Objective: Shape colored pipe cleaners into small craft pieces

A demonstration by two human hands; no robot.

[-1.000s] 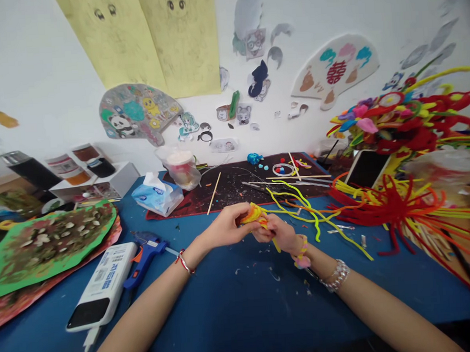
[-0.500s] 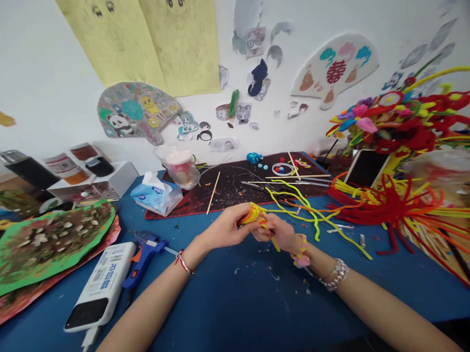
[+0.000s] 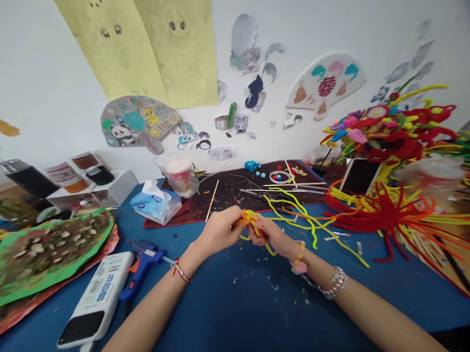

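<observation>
Between my hands is a small yellow and orange twisted pipe-cleaner piece (image 3: 250, 217), partly covered by fingers. My left hand (image 3: 221, 229) pinches it from the left, fingers closed. From the right, my right hand (image 3: 275, 234) grips the same piece, with a short yellow end hanging below its fingers. Just right of my right hand, loose yellow pipe cleaners (image 3: 312, 225) and an orange one lie on the blue table (image 3: 241, 301). The exact shape of the held piece is hidden.
A blue glue gun (image 3: 143, 270) and white power bank (image 3: 97, 299) lie left. Tissues (image 3: 155, 201) and a dark mat (image 3: 239, 189) with sticks are behind my hands. At right are red pipe cleaners (image 3: 394, 215), a phone (image 3: 360, 177) and a colourful bouquet (image 3: 390, 126).
My left hand has turned, its back now more upward, and the piece shows more orange. The yellow end below my right hand sticks out further. The view has shifted slightly.
</observation>
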